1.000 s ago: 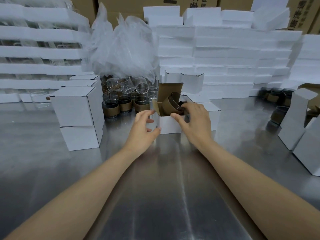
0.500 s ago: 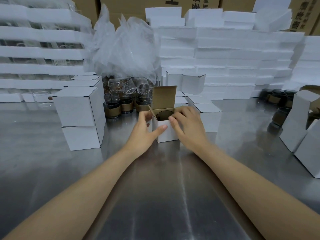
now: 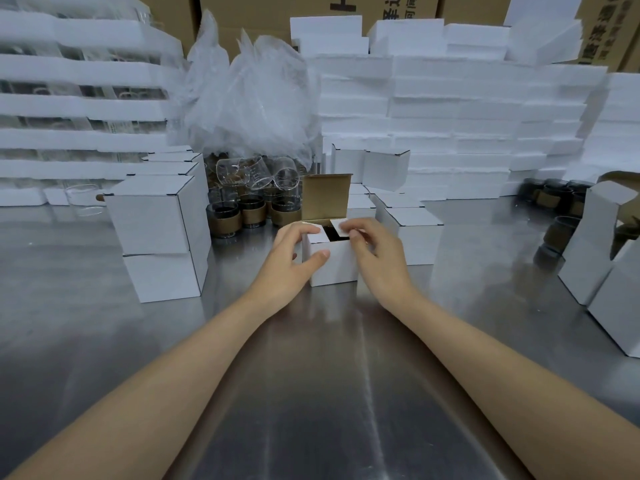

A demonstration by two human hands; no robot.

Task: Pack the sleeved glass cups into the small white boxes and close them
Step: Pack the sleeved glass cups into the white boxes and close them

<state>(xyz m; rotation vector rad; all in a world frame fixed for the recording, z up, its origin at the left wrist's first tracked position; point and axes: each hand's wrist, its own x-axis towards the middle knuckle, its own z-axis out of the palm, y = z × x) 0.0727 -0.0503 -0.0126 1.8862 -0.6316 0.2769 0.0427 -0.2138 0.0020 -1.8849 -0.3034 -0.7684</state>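
Head view: the box stands on the steel table, centre, between both hands. Its brown-lined lid stands upright at the back. The left hand grips the box, thumb on the front face and fingers curled over the left flap. The right hand holds the right side, curled fingertips pressing the right flap inward. The cup sits inside, only a dark strip showing between the flaps. More sleeved cups stand behind, beside stacked closed boxes at left.
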